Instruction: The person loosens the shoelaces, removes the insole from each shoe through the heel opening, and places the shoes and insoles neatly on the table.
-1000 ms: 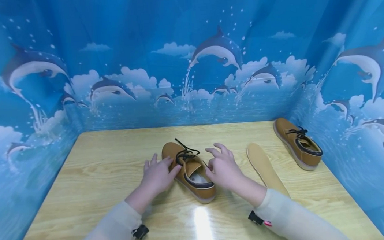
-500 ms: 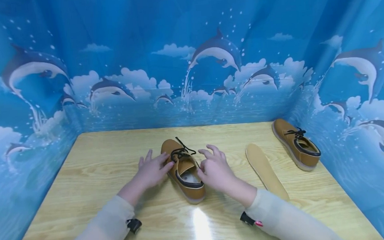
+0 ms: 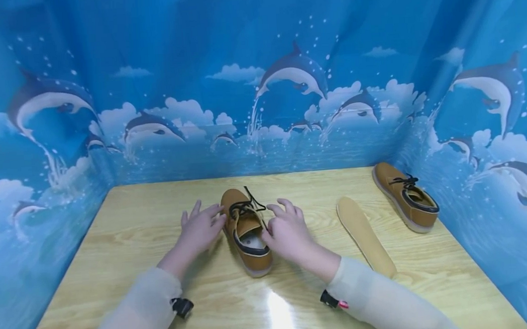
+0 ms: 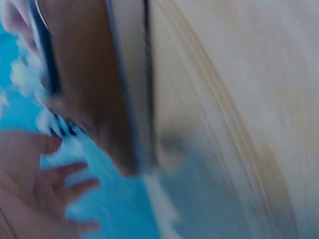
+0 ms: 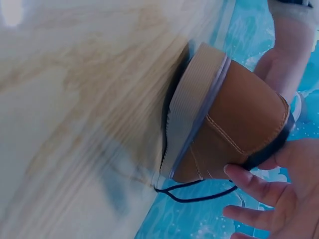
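The left hand (image 3: 199,230), fingers spread, is just beside the shoe (image 3: 248,225), which stands upright on the desk (image 3: 136,232). The right hand (image 3: 288,232) pinches its collar (image 5: 273,149) between the fingers. Farther right lie an insole (image 3: 366,236) and another shoe (image 3: 404,198).

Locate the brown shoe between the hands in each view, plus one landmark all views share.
Head: the brown shoe is just left of centre, between the left hand and the right hand.
Left wrist: the brown shoe, blurred, is at upper left, cut by the top edge.
Right wrist: the brown shoe is right of centre, pinched by the right hand.
Shared landmark: the wood-grain tabletop, right side in left wrist, left side in right wrist.
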Available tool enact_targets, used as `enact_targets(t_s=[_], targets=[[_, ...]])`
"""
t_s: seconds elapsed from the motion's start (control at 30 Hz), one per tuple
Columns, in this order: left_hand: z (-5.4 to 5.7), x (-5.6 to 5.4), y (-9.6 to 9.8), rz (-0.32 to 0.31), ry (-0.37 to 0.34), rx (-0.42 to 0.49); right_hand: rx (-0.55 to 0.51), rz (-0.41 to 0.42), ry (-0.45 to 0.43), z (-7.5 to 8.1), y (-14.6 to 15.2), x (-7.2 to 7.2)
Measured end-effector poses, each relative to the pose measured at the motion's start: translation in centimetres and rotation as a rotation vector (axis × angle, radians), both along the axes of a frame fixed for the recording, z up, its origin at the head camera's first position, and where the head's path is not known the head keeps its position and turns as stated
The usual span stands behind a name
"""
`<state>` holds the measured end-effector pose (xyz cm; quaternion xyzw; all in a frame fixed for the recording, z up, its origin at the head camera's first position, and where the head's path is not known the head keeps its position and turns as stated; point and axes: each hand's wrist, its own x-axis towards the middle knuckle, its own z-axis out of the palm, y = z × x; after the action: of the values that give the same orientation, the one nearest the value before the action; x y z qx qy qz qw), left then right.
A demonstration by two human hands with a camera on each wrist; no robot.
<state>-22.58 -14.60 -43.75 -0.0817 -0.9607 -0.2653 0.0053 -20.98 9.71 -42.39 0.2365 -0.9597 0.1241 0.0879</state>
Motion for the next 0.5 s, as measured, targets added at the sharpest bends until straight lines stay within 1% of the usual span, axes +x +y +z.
enact_targets(t_s=[0.07,0.13,0.17,0.27,0.33,0.4,0.5], targets=[[0.5,1.0,1.0,0.068,0.073,-0.023,0.005,-0.016,-0.017,0.2,0.3,0.1],[1.1,2.0,2.0,0.103,0.144,-0.074,0.001,-0.026,-0.023,0.5,0.8,0.2],[1.4,2.4,2.4,0.109,0.177,-0.106,0.000,-0.030,-0.020,0.6,1.0,0.2],[2.0,3.4,3.4,0.108,0.249,-0.189,-0.009,-0.042,-0.005,1.3,1.8,0.3],[2.2,3.9,3.9,0.110,0.287,-0.239,-0.010,-0.052,0.003,1.8,2.4,0.4],[2.2,4.1,4.2,0.105,0.326,-0.300,-0.012,-0.063,0.011,2.3,3.0,0.5],[1.9,4.1,4.6,0.086,0.379,-0.377,-0.017,-0.078,0.042,2.9,4.0,0.5]])
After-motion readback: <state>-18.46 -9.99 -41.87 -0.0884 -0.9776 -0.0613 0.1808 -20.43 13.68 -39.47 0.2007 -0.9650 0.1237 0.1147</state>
